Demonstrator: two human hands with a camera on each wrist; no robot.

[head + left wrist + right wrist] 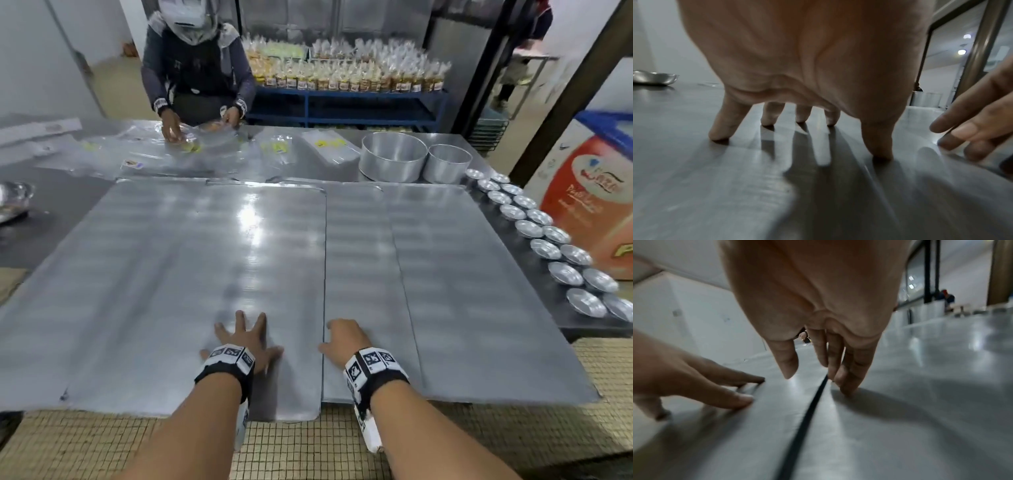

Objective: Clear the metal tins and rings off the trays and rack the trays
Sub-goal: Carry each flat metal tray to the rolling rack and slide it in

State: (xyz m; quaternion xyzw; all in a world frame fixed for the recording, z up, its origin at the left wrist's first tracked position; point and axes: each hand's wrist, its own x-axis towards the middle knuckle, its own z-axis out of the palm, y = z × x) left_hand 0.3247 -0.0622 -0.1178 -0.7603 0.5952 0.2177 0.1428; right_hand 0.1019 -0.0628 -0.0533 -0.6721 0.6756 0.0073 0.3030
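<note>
Left hand (244, 346) lies splayed flat on the top flat silver metal tray (205, 274); right hand (344, 341), fingers bent, holds nothing beside its edge. Best hook that edge and lift squarely.

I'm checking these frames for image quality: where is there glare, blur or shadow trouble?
Head view: a bright glare streak on the middle tray, edges bent by the wide lens. Left wrist view: the left hand casts long finger shadows; the foreground is smeared. Right wrist view: the right hand is soft and the background is out of focus.
</note>
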